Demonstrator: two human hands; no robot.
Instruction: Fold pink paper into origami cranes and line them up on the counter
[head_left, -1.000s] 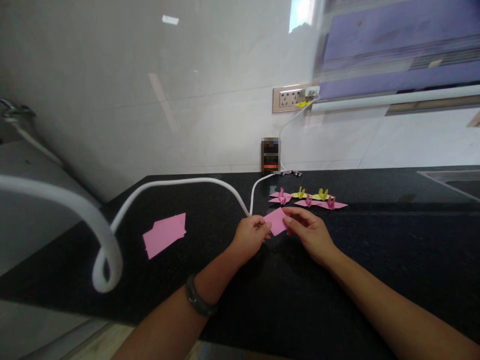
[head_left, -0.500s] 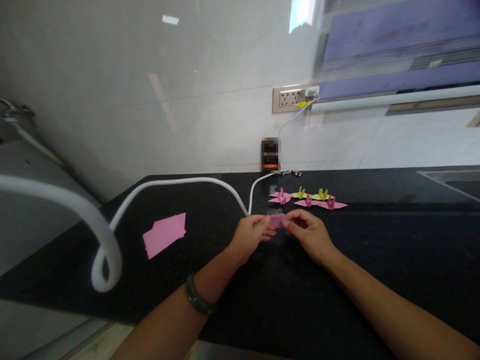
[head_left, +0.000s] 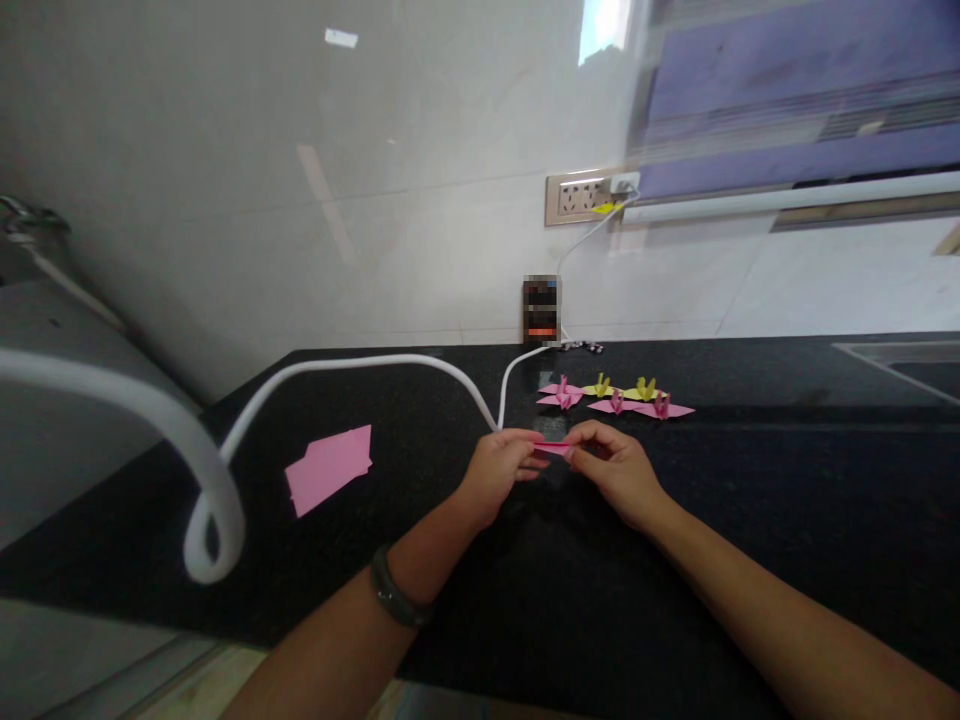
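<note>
Evidently I'm seeing the left hand [head_left: 497,470] and right hand [head_left: 621,467] pinching opposite ends of one pink paper [head_left: 553,448]; it's spanning the gap between them, long axis running side to side, neither hand being nearer.

A dark bangle [head_left: 393,596] circles the left forearm [head_left: 341,640].
</note>
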